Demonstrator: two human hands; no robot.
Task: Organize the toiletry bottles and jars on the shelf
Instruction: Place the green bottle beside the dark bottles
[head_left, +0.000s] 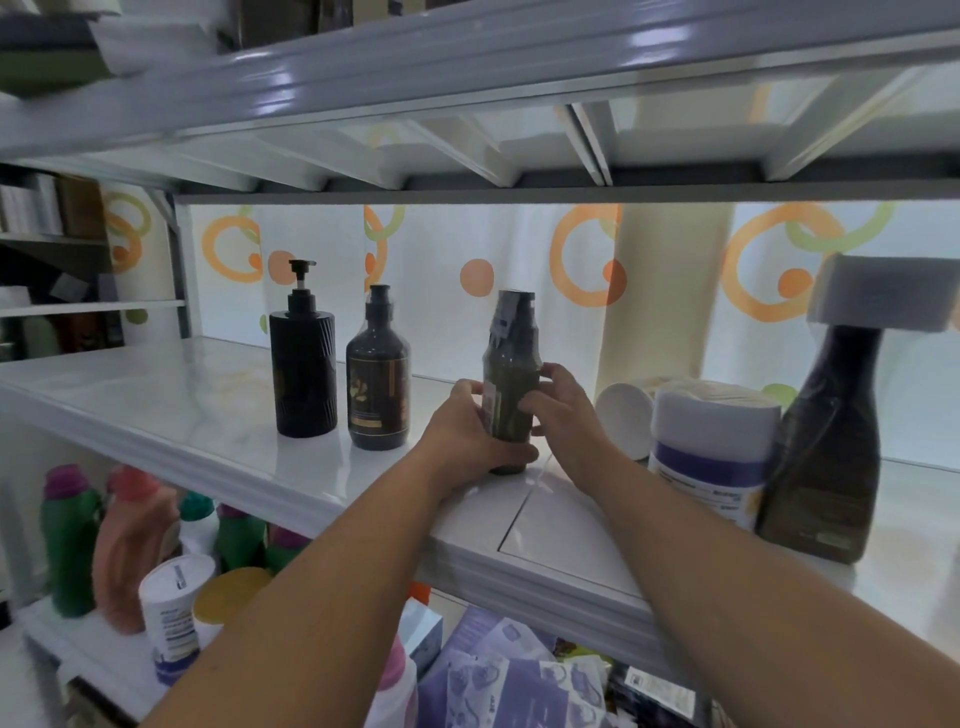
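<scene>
Centrally, we see a tall olive-green plastic bottle (511, 374) upright on the glossy white shelf (182, 395), close to its front edge. The left hand (467, 436) wraps fingers and thumb round the lower body from the left. The right hand (558, 410) curls round it from the right. Between them they hide much of the bottle's lower half and part of its label. We cannot tell for sure whether the base sits fully on the board. A clear wrap blurs the dark cap.

Left of it in the frame stand a matte black pump bottle (304, 358) and, just beside it with a narrow gap, a dark brown round-shouldered bottle (378, 384). Its gold label print is too small for us to read.

Right of centre, a white round jar (623, 421) is partly hidden behind a white tub with a purple label (711, 452). We cannot tell whether the jar lies on its side. Further right stands a dark flared bottle (826, 452) whose broad white cap is cut off by the frame edge.

At lower left, under the shelf, we make out a blurred green bottle (70, 545) and a pink bottle (137, 551). The left forearm covers what stands behind them. Purple printed packets (519, 691) at the bottom edge are cropped.
</scene>
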